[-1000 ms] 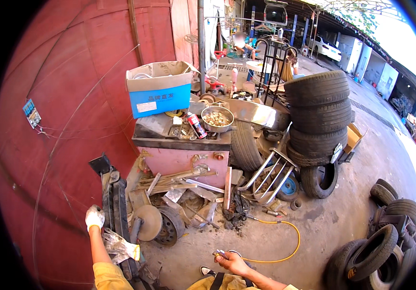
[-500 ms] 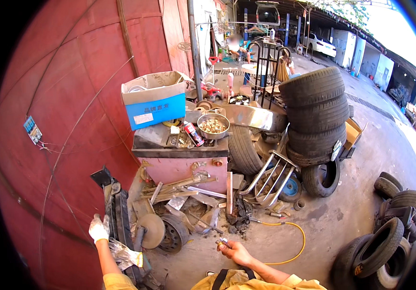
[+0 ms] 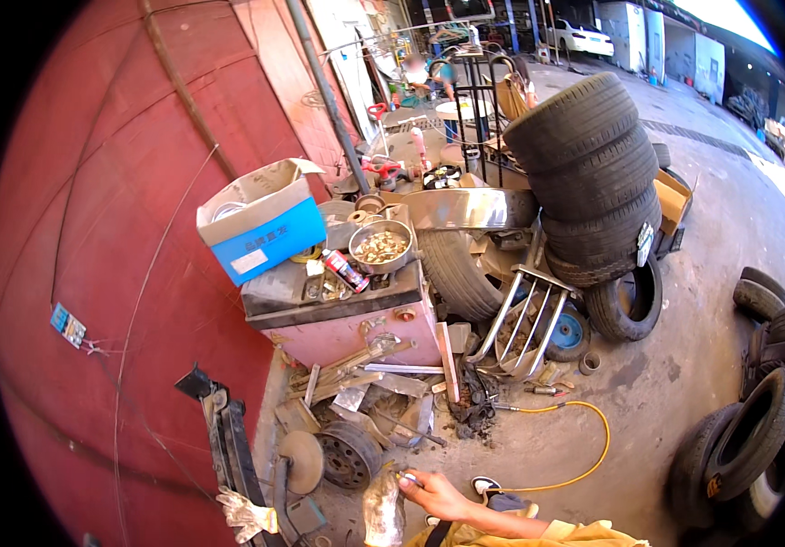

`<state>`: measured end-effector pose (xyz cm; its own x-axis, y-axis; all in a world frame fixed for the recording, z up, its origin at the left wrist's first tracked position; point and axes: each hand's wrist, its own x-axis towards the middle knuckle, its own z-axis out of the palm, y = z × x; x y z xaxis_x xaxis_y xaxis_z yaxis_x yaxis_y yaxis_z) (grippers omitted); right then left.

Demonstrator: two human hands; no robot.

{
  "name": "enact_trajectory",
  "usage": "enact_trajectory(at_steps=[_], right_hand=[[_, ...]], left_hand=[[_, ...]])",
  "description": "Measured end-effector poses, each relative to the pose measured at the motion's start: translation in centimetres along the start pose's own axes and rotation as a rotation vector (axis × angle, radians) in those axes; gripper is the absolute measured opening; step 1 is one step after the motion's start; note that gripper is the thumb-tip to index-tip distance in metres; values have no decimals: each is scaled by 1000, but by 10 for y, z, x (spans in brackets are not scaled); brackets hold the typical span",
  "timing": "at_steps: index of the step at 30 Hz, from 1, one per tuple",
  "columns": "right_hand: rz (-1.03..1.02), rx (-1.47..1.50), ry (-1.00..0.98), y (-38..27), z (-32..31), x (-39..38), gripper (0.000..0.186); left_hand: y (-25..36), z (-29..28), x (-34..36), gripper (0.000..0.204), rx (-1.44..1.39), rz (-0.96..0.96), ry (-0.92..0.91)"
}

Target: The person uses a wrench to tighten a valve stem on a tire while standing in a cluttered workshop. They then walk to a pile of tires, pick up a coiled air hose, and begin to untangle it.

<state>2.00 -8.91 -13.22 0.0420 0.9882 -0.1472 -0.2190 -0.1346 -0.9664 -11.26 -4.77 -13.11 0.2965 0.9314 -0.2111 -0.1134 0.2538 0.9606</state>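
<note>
My left hand, in a dirty white glove, grips the lower part of a black metal frame that leans against the red wall. My bare right hand reaches out low over the ground with its fingers pinched on a small pale metal piece. A crumpled silvery bag lies just left of that hand. A small dark wheel rim and a round disc sit on the ground between my two hands.
A pink cabinet carries a blue and white carton and a pan of metal bits. Scrap bars lie at its foot. Stacked tyres, a metal rack, a yellow hose and more tyres stand to the right.
The view has moved closer to the cabinet and scrap pile. Both hands now sit lower in the picture, and my right hand has reached further left toward the wheel rim.
</note>
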Motion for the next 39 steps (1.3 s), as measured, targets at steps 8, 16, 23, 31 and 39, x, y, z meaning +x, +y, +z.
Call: enact_trajectory(at_steps=[8, 16, 23, 31, 39], right_hand=[[-334, -463, 186, 27, -63, -14, 20], [-335, -774, 53, -29, -114, -39, 37], [-320, -889, -147, -42, -93, -88, 33], [-295, -887, -102, -36, -88, -175, 30], [-192, -984, -92, -43, -118, -244, 30]], left_hand=[[18, 48, 23, 35, -479, -23, 124], [32, 90, -27, 34, -144, -85, 42], [6, 101, -80, 25, -149, -138, 262], [-26, 121, -161, 28, -244, -3, 148], [-80, 150, -210, 31, 372, 513, 129]])
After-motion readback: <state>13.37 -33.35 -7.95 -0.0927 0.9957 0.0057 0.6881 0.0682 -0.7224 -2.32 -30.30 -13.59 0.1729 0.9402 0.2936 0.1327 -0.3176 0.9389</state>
